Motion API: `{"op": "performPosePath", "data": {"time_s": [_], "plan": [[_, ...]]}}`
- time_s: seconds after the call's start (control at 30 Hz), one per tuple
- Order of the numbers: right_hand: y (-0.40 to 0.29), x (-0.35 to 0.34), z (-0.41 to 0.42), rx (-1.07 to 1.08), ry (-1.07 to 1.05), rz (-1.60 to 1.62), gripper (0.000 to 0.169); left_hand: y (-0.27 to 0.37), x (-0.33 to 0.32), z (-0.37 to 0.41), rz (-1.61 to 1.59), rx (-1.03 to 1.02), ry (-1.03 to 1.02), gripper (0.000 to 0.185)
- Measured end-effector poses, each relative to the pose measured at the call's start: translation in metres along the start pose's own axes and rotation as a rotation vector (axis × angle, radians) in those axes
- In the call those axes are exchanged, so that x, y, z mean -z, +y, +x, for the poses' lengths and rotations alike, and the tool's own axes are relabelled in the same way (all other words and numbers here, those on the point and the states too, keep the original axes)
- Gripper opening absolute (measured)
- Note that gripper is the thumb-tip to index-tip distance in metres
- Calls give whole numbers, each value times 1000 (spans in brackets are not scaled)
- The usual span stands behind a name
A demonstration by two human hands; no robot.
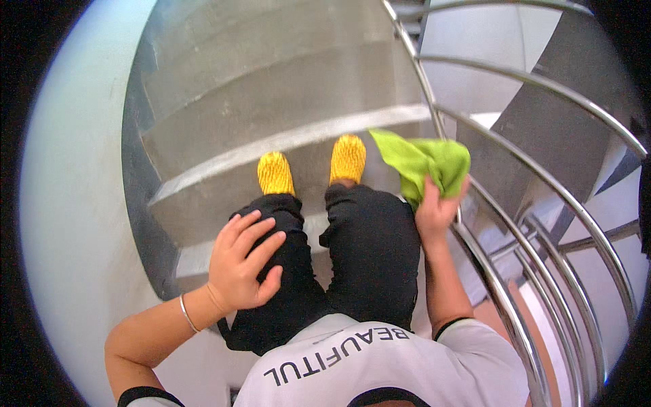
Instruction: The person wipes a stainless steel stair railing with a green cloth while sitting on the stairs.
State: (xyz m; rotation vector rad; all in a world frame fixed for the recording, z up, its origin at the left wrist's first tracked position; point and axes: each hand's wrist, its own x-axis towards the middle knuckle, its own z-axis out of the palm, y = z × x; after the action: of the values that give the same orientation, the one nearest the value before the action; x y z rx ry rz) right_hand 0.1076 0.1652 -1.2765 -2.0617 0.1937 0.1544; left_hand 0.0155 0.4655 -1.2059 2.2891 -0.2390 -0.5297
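My right hand (pixel 441 206) grips a green cloth (pixel 432 160), bunched over a metal rail of the stair railing (pixel 496 196); the rail part under the cloth is hidden. One corner of the cloth hangs out to the left, towards my feet. My left hand (pixel 244 262) has its fingers spread, holds nothing, and is over my left thigh in black trousers (pixel 374 254). Whether it touches the trousers I cannot tell. A thin bangle (pixel 187 314) circles my left wrist. Both feet, in yellow textured shoes (pixel 348 157), stand on a grey stair step (pixel 310 168).
Curved grey steps (pixel 285 86) with pale edges lie ahead of my feet. A pale wall (pixel 76 168) with a dark skirting band (pixel 147 244) borders them on the left. Several curved metal rails run along the right, with lower surfaces visible through their gaps.
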Motion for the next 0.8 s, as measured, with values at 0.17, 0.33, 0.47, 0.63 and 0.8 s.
{"op": "performPosePath", "data": {"time_s": [0.17,0.33,0.47,0.63,0.8], "plan": [[-48,-50,68,125,-164,229,29,6,-28,-17,74,-41,341,38],[-120,-33,29,6,-462,535,31,30,-56,-45,140,25,642,25],[-163,1,-43,14,-663,600,36,77,-63,-53,56,-119,799,50],[-145,34,-108,71,-690,609,34,150,-90,-47,-332,-272,849,63],[-133,57,-175,111,-711,567,31,144,-124,-96,-445,-283,672,46]]}}
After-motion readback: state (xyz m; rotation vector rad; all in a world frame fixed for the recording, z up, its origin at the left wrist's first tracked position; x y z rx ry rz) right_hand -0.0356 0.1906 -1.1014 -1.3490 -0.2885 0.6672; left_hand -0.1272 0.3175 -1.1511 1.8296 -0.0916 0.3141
